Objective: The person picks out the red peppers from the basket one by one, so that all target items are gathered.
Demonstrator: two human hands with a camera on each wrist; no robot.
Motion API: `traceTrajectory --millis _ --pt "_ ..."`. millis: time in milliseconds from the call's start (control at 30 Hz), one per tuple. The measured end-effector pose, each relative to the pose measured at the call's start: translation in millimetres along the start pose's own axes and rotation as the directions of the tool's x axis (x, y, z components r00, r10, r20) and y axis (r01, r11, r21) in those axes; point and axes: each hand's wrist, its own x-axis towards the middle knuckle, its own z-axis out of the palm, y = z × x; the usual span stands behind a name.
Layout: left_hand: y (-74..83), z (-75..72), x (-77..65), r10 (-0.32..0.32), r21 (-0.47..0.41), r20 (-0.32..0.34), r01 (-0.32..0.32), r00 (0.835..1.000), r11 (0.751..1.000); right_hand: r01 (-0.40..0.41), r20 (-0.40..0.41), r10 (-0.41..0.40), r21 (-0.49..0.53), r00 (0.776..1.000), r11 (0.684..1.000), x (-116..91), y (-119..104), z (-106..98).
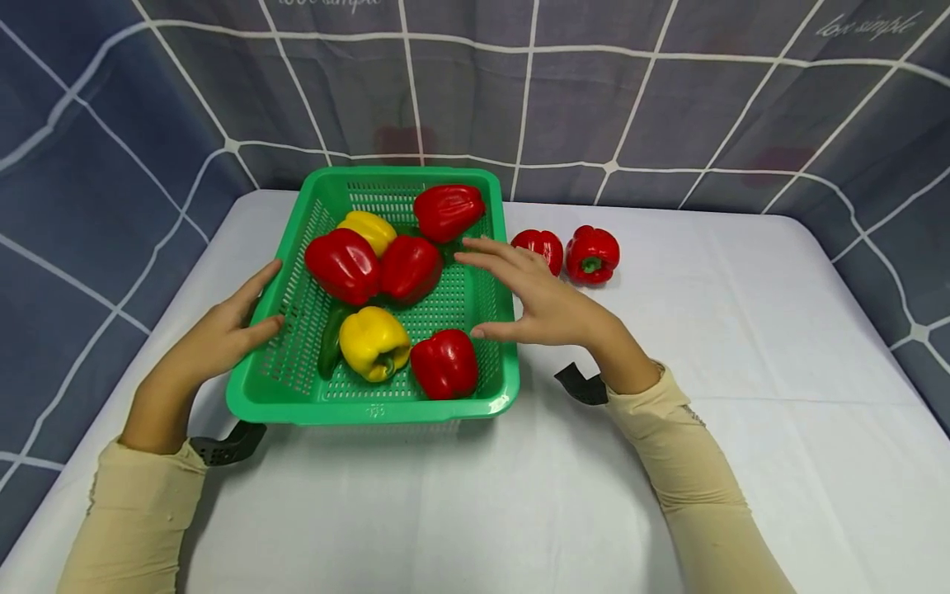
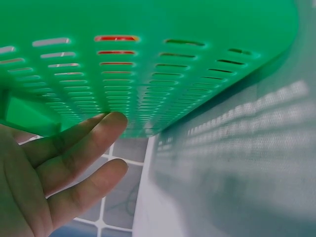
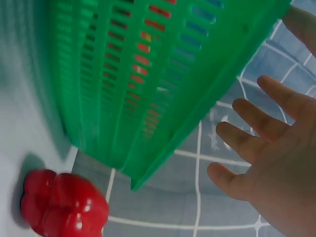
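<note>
A green slotted plastic basket [image 1: 374,410] sits left of the middle on the white-covered table. In it lie several red bell peppers [image 1: 343,266], two yellow bell peppers [image 1: 374,343] and a long dark green vegetable [image 1: 331,340]. My left hand [image 1: 215,337] is at the basket's left side, thumb by the rim, with relaxed fingers [image 2: 81,163] against the slotted wall in the left wrist view. Over the basket's right rim, my right hand [image 1: 545,301] has its fingers spread and holds nothing. The right wrist view shows its fingertips [image 3: 229,131] apart from the rim.
Two red bell peppers [image 1: 592,255] lie on the table [image 1: 742,346] just right of the basket. Behind the table and at both sides hangs a grey-blue cloth [image 1: 475,99] with white grid lines. A black strap [image 1: 230,443] shows at each wrist.
</note>
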Motion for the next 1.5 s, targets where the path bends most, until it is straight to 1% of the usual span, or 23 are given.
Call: traceTrajectory --millis 133,267,367,500,633,700,867,933,1000,1067,1233,1500 --pt "0.4 -0.6 0.2 0.004 0.022 -0.002 -0.004 1.000 1.000 0.028 0.020 -0.028 -0.011 0.999 1.000 3 -5 7" --pt "0.2 -0.7 1.4 0.001 0.026 -0.001 -0.001 1.000 1.000 0.041 0.048 -0.040 -0.027 0.998 0.999 4 -8 12" --pt "0.1 -0.5 1.9 -0.006 0.026 -0.003 0.006 1.000 1.000 0.046 0.087 -0.039 -0.080 0.995 0.996 5 -12 15" --pt "-0.3 0.1 1.6 -0.007 0.011 -0.003 0.007 1.000 1.000 0.049 0.165 -0.019 -0.177 0.986 0.983 5 -19 19" --pt "-0.5 0.2 1.7 -0.001 -0.019 0.004 0.002 1.000 1.000 0.036 0.244 0.023 -0.236 0.969 0.971 6 -25 23" --pt "-0.3 0.0 1.4 -0.003 -0.018 0.002 0.003 1.000 1.000 0.028 0.282 0.048 -0.261 0.958 0.965 7 -29 25" --pt "0.0 -0.4 0.7 -0.008 -0.016 0.000 0.008 1.000 1.000 0.027 0.381 0.109 -0.334 0.918 0.942 11 -37 31" --pt "0.1 -0.5 1.0 -0.005 -0.025 0.004 0.005 1.000 1.000 0.028 0.406 0.130 -0.362 0.904 0.932 12 -40 32" --pt "0.5 -0.5 1.3 -0.001 -0.029 0.005 0.001 1.000 1.000 0.030 0.417 0.145 -0.385 0.897 0.923 13 -41 33" --pt "1.1 -1.0 1.2 0.003 -0.028 0.002 -0.003 1.000 1.000 0.029 0.418 0.152 -0.396 0.896 0.918 13 -42 33" --pt "1.5 -1.8 1.0 0.006 -0.017 -0.003 -0.006 1.000 1.000 0.023 0.425 0.166 -0.404 0.890 0.915 16 -41 35" --pt "1.9 -1.1 -0.3 0.007 -0.016 -0.005 -0.007 1.000 1.000 -0.036 0.442 0.253 -0.442 0.861 0.896 25 -43 41"
